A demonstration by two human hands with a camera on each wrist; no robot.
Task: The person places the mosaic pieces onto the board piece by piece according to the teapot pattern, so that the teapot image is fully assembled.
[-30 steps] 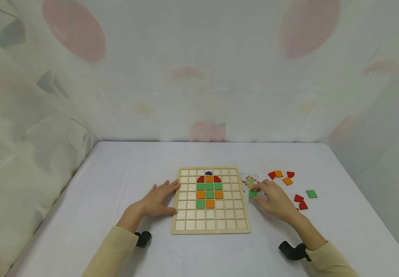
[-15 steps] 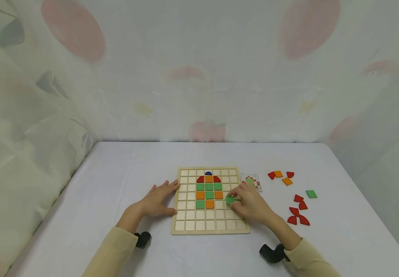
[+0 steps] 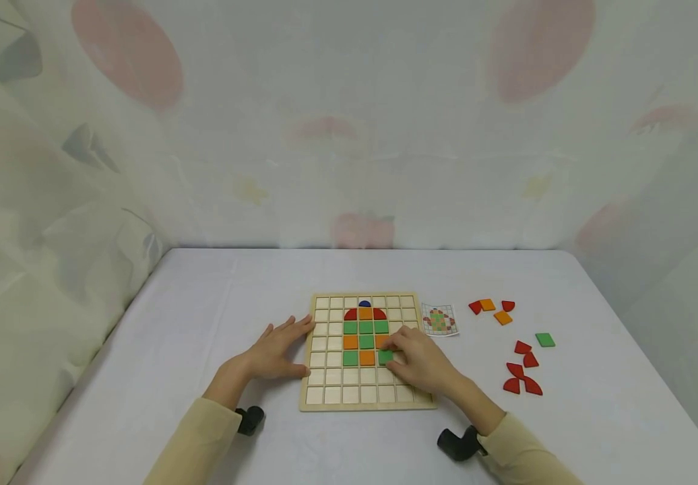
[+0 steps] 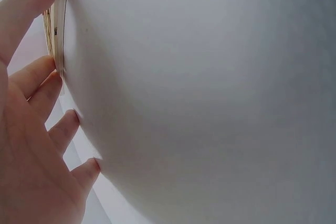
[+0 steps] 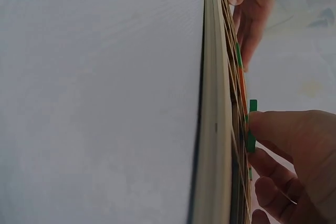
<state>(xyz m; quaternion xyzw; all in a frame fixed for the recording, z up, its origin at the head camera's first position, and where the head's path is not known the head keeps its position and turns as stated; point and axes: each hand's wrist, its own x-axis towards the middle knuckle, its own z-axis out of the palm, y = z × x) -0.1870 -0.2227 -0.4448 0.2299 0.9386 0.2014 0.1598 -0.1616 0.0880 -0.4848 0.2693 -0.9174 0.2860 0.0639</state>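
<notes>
My right hand (image 3: 420, 360) pinches a green square tile (image 5: 252, 129) between thumb and fingers, close over the wooden grid board (image 3: 333, 397). In the head view that tile overlaps the cell right of an orange tile (image 3: 367, 358). My left hand (image 3: 277, 350) is spread, with thumb and fingertips against the board's left edge. Set in the board are a blue half-round piece (image 3: 364, 304), two red curved pieces (image 3: 351, 314) and several green and orange squares. The left wrist view shows the left fingers (image 4: 65, 129) beside the board's side.
A printed pattern card (image 3: 440, 320) lies right of the board. Farther right are loose pieces: red curved pieces (image 3: 531, 386), orange squares (image 3: 503, 317) and a green square (image 3: 545, 339). White cloth (image 3: 203, 303) covers the table.
My right hand has moved left with the green tile, from beside the pattern card to over the board's coloured pieces. The left hand has stayed at the board's edge.
</notes>
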